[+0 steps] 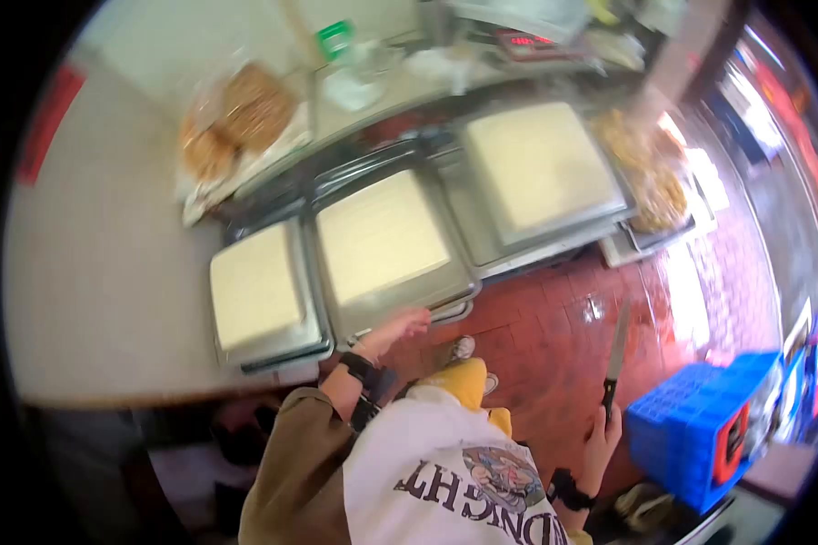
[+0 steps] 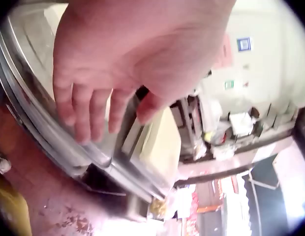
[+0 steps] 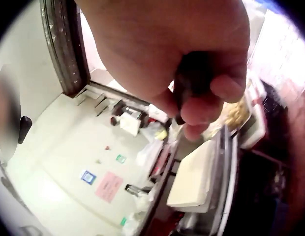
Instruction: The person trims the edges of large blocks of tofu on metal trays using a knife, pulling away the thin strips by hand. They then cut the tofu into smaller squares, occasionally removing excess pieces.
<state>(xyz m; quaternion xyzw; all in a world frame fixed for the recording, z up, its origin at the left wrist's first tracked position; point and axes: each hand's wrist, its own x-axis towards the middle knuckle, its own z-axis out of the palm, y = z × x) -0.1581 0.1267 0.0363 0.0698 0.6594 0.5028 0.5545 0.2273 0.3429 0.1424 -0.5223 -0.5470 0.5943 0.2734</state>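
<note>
Three pale white slabs lie on metal trays: one at the left (image 1: 256, 287), one in the middle (image 1: 382, 234), one at the right (image 1: 541, 165). My left hand (image 1: 393, 332) is over the near edge of the middle tray (image 1: 373, 318); in the left wrist view the hand (image 2: 137, 54) has its fingers loosely extended, holding nothing. Whether it touches the tray I cannot tell. My right hand (image 1: 602, 440) grips the black handle of a long knife (image 1: 619, 345), blade pointing away from me, above the floor. The right wrist view shows that hand (image 3: 177, 54) curled round the dark handle (image 3: 192, 78).
Bagged brown food (image 1: 254, 107) lies behind the left slab. More bagged food (image 1: 654, 195) sits right of the trays. A blue crate (image 1: 691, 418) stands at the right, near the knife. A scale with red digits (image 1: 529, 41) is at the back. Red tiled floor (image 1: 545, 354) lies below.
</note>
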